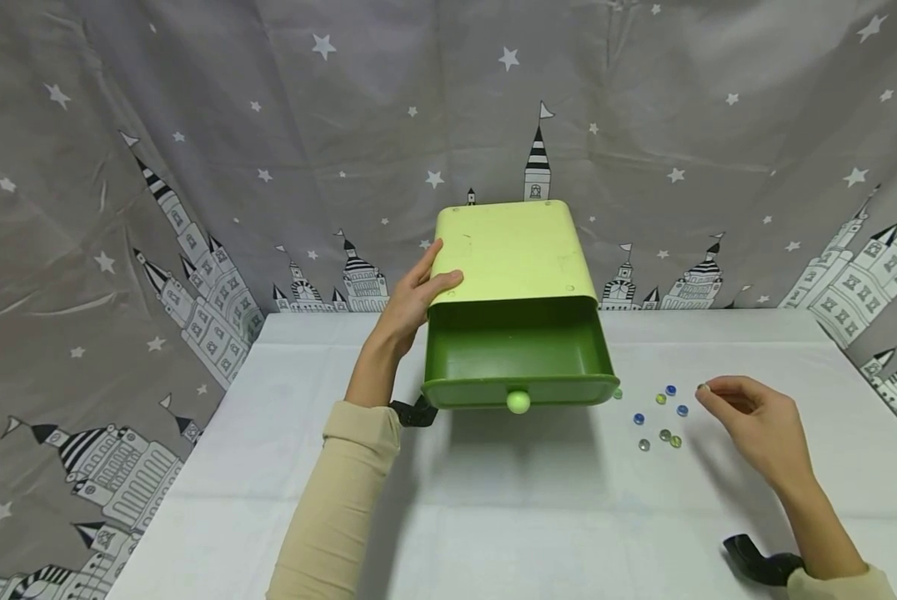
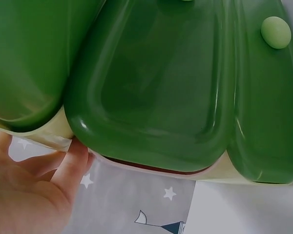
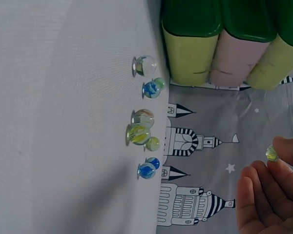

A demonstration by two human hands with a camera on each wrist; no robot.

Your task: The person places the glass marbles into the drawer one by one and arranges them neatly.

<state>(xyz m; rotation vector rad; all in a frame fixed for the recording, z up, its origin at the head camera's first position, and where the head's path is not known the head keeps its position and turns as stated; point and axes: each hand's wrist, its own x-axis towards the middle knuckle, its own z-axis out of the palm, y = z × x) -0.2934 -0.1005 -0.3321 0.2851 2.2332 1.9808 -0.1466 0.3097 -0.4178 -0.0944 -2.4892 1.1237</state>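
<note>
I hold one small marble (image 1: 703, 387) between the tips of my thumb and first finger on my right hand (image 1: 752, 425). My other fingers on that hand are curled in loosely. The marble is up off the table, so nothing else touches it. In the right wrist view it looks yellow-green and see-through (image 3: 271, 153).

Just beside my right hand, at about nine o'clock from it, the other marbles (image 1: 662, 417) lie loose on the white table (image 1: 283, 467). Some are blue, some are clear, some are yellow-green. They sit close together, but each has a bit of room, so I think each is easy to pick up alone.

Further out at nine o'clock is the green drawer (image 1: 519, 354). It is pulled out of its light green box (image 1: 512, 250) and stands open. I see nothing in it. Its round knob (image 1: 518, 402) points at me.

My left hand (image 1: 411, 296) is at nine o'clock of the box. My thumb lies flat on top and my fingers reach along the side and back. I think this keeps the box from sliding. I press it; I do not squeeze it.

Behind the table, at twelve o'clock, hangs a grey cloth (image 1: 193, 125) with stars and castles.
</note>
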